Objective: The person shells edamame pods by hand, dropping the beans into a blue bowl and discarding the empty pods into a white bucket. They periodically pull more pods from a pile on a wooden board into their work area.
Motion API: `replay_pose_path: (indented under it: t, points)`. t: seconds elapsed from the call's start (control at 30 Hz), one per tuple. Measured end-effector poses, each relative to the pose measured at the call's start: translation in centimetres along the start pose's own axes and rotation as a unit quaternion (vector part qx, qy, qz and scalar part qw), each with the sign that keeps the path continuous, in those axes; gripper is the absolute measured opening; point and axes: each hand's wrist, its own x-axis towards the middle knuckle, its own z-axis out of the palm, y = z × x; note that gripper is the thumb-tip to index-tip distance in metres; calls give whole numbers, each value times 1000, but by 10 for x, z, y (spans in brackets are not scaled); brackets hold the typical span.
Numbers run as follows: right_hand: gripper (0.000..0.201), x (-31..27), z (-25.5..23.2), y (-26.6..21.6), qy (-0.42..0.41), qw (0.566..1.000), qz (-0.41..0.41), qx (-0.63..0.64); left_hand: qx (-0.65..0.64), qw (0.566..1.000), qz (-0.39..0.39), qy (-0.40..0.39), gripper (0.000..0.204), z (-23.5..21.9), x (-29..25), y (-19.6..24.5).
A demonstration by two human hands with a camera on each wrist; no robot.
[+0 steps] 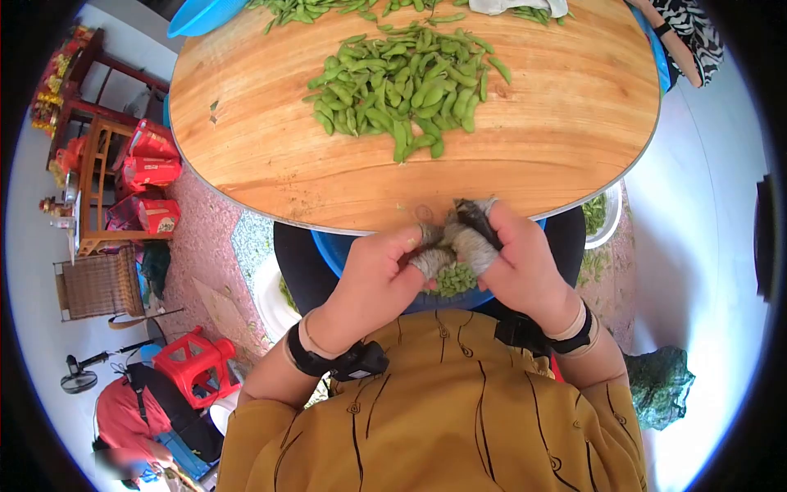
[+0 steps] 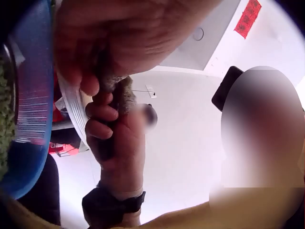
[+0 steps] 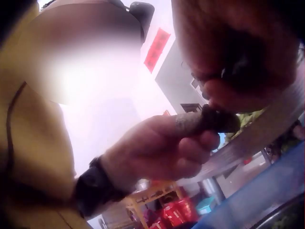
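Above a blue basin [image 1: 326,250] at the table's front edge, my left hand [image 1: 373,266] and right hand [image 1: 529,262] meet with fingertips together. Grey wrapping covers the thumbs and forefingers, darkened in places. The right wrist view shows the left hand's fingers [image 3: 193,150] curled under its wrapped thumb. In the left wrist view the right hand's fingers [image 2: 102,112] are curled too. Whatever lies between the fingertips is hidden, so I cannot tell what they pinch. Shelled green beans [image 1: 455,283] show in the basin just below. Beyond the hands, a heap of green bean pods [image 1: 402,82] lies on the table.
The round-edged wooden table [image 1: 254,156] spans the front. More pods [image 1: 307,10] and a blue basket [image 1: 201,18] stand at its far side. White basins [image 1: 266,299] flank the seat on the floor. Another person's arm [image 1: 679,53] shows at the far right.
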Motion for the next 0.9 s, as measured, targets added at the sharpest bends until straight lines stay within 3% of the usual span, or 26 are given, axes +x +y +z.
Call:
replay_pose_path:
  t: [0.07,0.1,0.2,0.27,0.37,0.4,0.43,0.47,0.53,0.57,0.67,0.7,0.73,0.77,0.83,0.87,0.9]
  points:
    - [30,-3,-6,-14,-6,982,78,174,-79,997,5,13,27,0,1,-1]
    - [30,-5,-8,-16,-5,982,80,173,-155,987,10,28,27,0,2,-1]
    - [40,-13,-8,-13,-30,986,69,152,-198,980,4,23,23,1,1,0]
    - [45,-16,0,-1,-18,995,-22,94,-212,977,12,20,21,2,1,-2]
    - [43,-16,-6,-9,-67,991,28,109,-165,985,43,40,22,3,1,-5]
    - [43,-15,-7,-12,-66,991,29,110,22,987,138,74,29,1,1,-10]
    - [43,-15,-8,-15,-73,984,69,147,209,945,228,104,37,1,1,-11]
    - [42,-15,-9,-15,-78,974,109,184,209,946,227,101,37,2,-1,-9]
    - [43,-14,-4,-1,-73,977,82,183,349,903,220,119,34,5,-6,0]
    - [43,-15,-3,5,-72,979,54,180,349,903,221,115,34,6,-5,-1]
    - [41,-14,-3,7,-75,970,75,219,373,887,243,122,24,7,-4,0]
    - [41,-15,-6,6,-73,970,76,221,98,987,104,68,20,6,-2,4]
    - [37,-17,-10,2,-108,926,125,340,-188,981,-47,9,19,5,0,6]
    - [33,-18,-14,-1,-142,864,172,452,-187,981,-50,8,19,1,1,4]
    - [30,-17,-18,-3,-151,875,181,424,-309,944,-102,-62,18,-5,2,-2]
    - [27,-16,-19,-4,-158,885,189,394,-307,944,-103,-63,18,-3,3,-3]
    - [27,-17,-17,-3,-157,885,189,396,-66,998,6,-13,19,2,3,-4]
